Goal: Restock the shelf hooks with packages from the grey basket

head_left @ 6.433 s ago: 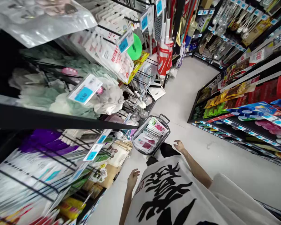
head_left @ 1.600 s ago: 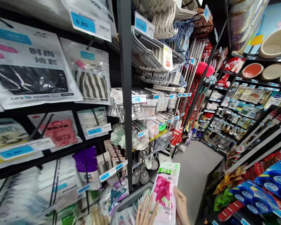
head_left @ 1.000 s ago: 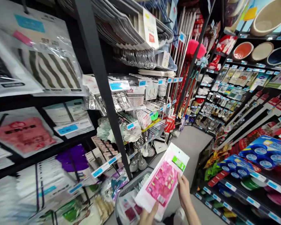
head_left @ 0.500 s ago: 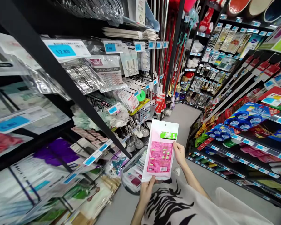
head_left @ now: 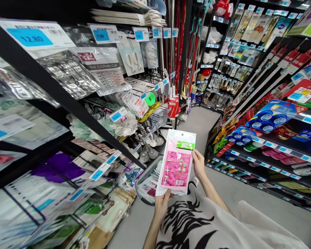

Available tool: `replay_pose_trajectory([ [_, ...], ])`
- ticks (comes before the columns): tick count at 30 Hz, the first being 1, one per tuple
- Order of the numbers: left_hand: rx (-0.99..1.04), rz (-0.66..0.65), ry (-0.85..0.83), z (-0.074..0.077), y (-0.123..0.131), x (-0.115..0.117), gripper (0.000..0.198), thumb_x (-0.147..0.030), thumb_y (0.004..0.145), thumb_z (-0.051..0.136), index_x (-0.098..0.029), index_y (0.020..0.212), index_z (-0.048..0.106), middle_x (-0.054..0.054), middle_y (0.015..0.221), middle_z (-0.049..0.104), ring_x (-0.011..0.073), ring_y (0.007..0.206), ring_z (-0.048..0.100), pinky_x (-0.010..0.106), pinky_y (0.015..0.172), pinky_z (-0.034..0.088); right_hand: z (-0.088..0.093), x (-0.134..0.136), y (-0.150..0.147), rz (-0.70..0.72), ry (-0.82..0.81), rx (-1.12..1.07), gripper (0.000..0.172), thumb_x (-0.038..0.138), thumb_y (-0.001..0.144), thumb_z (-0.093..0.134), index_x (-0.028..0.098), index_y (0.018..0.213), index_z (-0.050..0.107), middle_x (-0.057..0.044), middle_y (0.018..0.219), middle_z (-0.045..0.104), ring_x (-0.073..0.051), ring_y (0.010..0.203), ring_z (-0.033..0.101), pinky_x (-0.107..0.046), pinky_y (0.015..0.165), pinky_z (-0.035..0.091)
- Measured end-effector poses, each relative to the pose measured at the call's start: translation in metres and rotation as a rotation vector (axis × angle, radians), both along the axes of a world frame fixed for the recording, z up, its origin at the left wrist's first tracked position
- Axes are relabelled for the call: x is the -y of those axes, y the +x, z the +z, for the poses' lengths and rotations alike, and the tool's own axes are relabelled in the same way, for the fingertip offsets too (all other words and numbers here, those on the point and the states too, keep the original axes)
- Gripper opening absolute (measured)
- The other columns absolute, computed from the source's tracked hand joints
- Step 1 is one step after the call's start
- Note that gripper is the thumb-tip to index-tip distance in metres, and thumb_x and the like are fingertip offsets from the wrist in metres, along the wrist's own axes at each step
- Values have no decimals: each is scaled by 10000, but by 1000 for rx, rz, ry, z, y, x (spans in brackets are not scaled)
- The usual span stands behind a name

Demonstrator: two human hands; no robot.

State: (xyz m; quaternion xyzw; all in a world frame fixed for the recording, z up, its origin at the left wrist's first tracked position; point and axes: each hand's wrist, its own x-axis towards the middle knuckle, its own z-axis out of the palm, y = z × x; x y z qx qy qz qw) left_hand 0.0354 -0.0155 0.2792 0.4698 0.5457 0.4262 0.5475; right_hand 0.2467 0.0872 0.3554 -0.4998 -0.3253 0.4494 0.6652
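A flat pink-and-white packet [head_left: 176, 169] with a green label and a barcode is held up in front of my body, its printed face toward me. My left hand [head_left: 162, 204] pinches its bottom edge. At the packet's right edge, my right hand [head_left: 198, 163] grips it between thumb and fingers. What the packet contains cannot be made out. Behind it and to its left, a grey basket [head_left: 142, 193] with several packets inside is partly hidden by the packet.
Hanging goods and price tags [head_left: 32, 34] fill the rack on my left, close by. To the right stands a shelf with blue multi-packs [head_left: 271, 117]. The grey floor [head_left: 197, 121] runs between them toward a far shelf of kitchen tools [head_left: 224, 83].
My view has shifted slightly, so the left rack's goods appear farther left and higher. Both hands keep hold of the packet, which stays nearly in place.
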Motion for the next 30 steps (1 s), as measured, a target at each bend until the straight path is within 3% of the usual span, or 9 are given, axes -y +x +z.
replay_pose_trajectory([
  [5,15,-92,-73,-8,-1,3,625,-748,857,556,-176,656,705,97,730,734,272,784,689,375,831,508,-1,1,10,-137,-8,-44,324,498,805,784,196,924,777,-38,879,736,-174,727,610,-257,629,470],
  [9,35,-111,-127,-13,1,4,614,-751,830,590,-172,670,716,104,741,748,284,794,704,377,834,524,-3,-1,15,-283,-7,-36,328,487,781,798,176,886,791,-54,923,761,-184,761,627,-285,693,487],
  [14,183,-79,-208,-18,3,-3,594,-722,798,662,-138,858,751,115,781,773,274,739,724,371,767,556,-4,-4,12,-384,17,-13,342,481,770,798,161,891,800,-69,933,775,-193,776,633,-309,732,493],
  [19,214,-109,-255,-20,3,-9,621,-734,764,687,-118,793,759,121,672,748,269,672,716,383,764,567,-2,-8,8,-394,27,-36,354,482,770,793,155,904,797,-75,932,775,-196,774,633,-317,733,497],
  [25,291,-54,-267,-11,6,-10,614,-698,768,715,-102,915,741,107,683,751,258,629,703,377,712,565,-1,-10,6,-384,7,-29,356,492,768,788,164,907,795,-79,946,777,-210,796,644,-325,740,505],
  [30,229,-142,-293,-9,4,-12,650,-760,767,662,-120,671,725,130,661,736,308,720,722,407,787,568,-4,-9,7,-402,-16,-20,382,515,768,774,161,909,791,-84,949,779,-219,808,652,-329,743,510],
])
